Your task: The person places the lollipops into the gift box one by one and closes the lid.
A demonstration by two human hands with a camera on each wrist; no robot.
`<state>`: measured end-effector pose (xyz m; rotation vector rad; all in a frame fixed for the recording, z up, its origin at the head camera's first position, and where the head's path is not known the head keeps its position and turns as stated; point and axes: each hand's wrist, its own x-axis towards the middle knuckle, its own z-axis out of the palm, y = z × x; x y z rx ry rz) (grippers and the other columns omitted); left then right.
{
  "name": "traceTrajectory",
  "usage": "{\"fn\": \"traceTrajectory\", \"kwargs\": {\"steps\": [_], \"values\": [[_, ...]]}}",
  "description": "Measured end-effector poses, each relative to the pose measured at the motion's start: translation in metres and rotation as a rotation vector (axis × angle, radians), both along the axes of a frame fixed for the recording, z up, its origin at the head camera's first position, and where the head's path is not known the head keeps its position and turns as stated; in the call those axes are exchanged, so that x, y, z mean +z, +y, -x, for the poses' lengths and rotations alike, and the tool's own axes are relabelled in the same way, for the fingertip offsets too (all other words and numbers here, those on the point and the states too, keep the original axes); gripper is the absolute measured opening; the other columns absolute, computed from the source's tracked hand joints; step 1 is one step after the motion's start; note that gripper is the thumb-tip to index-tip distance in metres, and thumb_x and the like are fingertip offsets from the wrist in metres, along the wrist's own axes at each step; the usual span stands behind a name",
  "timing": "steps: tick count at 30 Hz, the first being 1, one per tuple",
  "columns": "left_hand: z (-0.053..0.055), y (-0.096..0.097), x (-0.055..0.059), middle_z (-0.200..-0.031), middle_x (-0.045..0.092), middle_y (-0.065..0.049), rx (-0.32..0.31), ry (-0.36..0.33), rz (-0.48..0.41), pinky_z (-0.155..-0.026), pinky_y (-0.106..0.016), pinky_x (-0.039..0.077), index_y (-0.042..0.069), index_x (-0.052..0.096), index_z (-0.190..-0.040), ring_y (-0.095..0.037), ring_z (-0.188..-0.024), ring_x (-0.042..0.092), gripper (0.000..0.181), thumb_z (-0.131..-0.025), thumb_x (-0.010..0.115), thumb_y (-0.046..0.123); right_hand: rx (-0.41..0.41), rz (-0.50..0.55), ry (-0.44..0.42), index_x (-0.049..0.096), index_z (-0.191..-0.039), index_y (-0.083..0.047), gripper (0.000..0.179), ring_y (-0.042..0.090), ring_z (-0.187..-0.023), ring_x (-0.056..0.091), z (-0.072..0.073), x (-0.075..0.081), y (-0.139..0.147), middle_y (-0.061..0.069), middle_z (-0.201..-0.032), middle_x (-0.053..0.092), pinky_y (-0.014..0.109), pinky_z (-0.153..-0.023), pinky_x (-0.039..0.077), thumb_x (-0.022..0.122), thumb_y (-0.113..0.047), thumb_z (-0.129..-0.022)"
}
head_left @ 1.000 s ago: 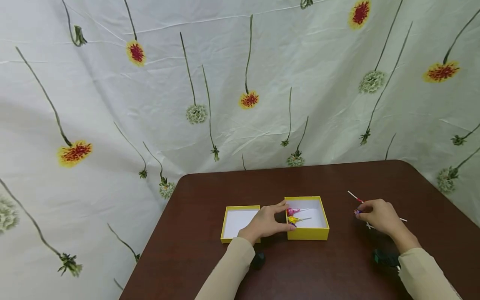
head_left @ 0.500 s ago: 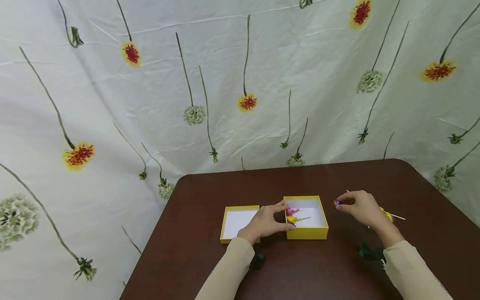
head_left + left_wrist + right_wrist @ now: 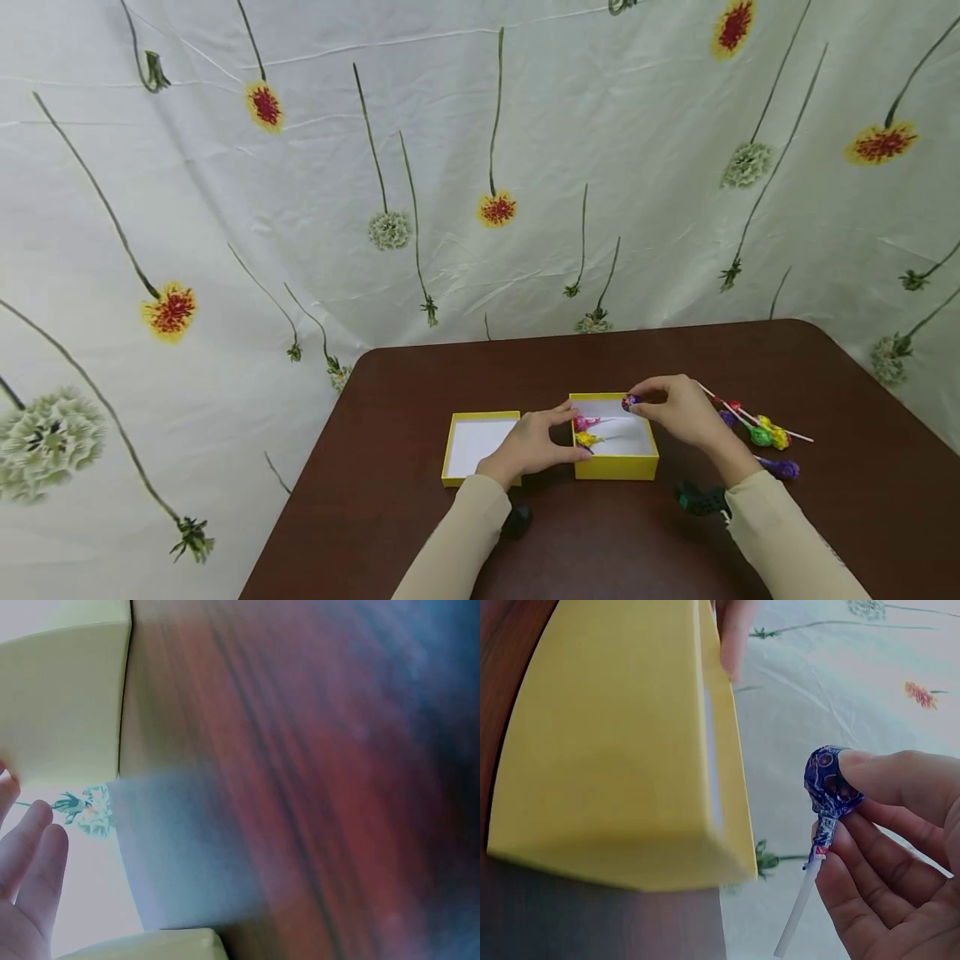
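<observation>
My right hand (image 3: 682,412) pinches a lollipop in a blue-purple wrapper (image 3: 829,780) between thumb and fingers. In the head view that lollipop overlaps the back right rim of an open yellow box (image 3: 615,469) with a white inside. Its white stick points downward in the right wrist view. The left hand (image 3: 528,446) grips the box's left side, thumb at the front corner and fingers at the back. Inside the box, by its left wall, lie a pink lollipop (image 3: 582,423) and a yellow lollipop (image 3: 587,438), with a dark wrapper partly hidden near the left thumb.
A shallow yellow lid (image 3: 478,435), white inside, lies left of the box, partly behind the left hand. Several lollipops are on the table at right, among them a green one (image 3: 761,436) and a purple one (image 3: 783,468). A floral cloth (image 3: 450,167) hangs behind the brown table (image 3: 420,375).
My right hand has carried the blue-purple lollipop leftward from the loose lollipops at right to the box's back right rim. The left hand has stayed on the box.
</observation>
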<state>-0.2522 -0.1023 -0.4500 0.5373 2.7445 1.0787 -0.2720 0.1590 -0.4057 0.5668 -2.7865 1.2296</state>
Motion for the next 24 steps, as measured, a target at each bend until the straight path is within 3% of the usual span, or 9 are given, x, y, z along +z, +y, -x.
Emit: {"fn": "traceTrajectory", "kwargs": {"steps": [5,13,24], "values": [[0.000,0.001,0.000,-0.159,0.038,0.007,0.003,0.010,0.008,-0.117,-0.047,0.039,0.022,0.051,-0.148,-0.023,-0.146,0.041,0.079,-0.082,0.077,0.055,0.048,0.012,0.016,0.076,-0.103,-0.002,0.015,0.023,-0.087,0.067,0.004,-0.002,-0.016,0.012,-0.098,0.075,0.037,-0.074,0.061,0.073,-0.007,-0.090],[-0.002,0.001,-0.002,-0.160,0.038,0.004,-0.005,0.004,-0.010,-0.116,-0.048,0.039,0.021,0.051,-0.148,-0.025,-0.146,0.040,0.077,-0.083,0.077,0.053,0.116,0.033,-0.047,0.076,-0.102,0.001,0.015,0.015,-0.077,0.066,0.011,-0.013,-0.038,0.011,-0.093,0.074,0.028,-0.068,0.059,0.073,-0.003,-0.088],[-0.001,0.001,-0.003,-0.160,0.037,0.005,-0.013,0.016,-0.022,-0.114,-0.048,0.042,0.025,0.049,-0.149,-0.027,-0.145,0.042,0.075,-0.084,0.077,0.050,0.145,-0.035,-0.093,0.078,-0.098,-0.002,0.012,0.018,-0.085,0.068,0.019,-0.027,-0.055,0.010,-0.096,0.076,0.037,-0.076,0.060,0.075,-0.002,-0.086]]}}
